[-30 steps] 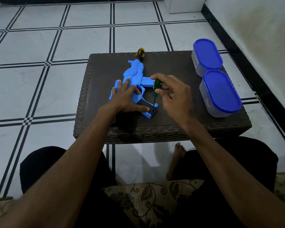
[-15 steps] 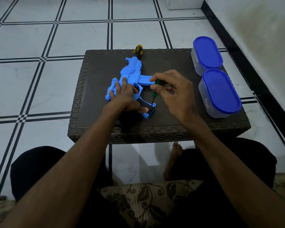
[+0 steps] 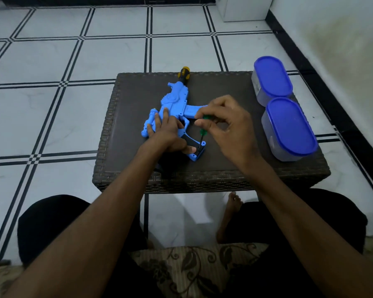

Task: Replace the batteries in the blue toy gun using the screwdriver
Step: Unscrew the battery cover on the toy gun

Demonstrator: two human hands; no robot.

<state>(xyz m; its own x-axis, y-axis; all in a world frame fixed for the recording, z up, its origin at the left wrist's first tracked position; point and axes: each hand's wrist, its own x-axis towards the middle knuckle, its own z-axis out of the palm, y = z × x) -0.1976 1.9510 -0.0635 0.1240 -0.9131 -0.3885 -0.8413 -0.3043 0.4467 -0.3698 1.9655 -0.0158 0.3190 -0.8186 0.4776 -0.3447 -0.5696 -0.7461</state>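
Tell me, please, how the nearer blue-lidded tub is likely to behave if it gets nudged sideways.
The nearer tub looks tall for its footprint, so a push near the lid might tip it rather than slide it. It stands close to the table edge, so a shove outward could send it off. The second tub sits right behind it and would probably be bumped by a push that way.

White tiled floor (image 3: 73,117) with black double grid lines; dark wicker desk (image 3: 138,177); pale stained wall (image 3: 332,39), black skirting; dim light.
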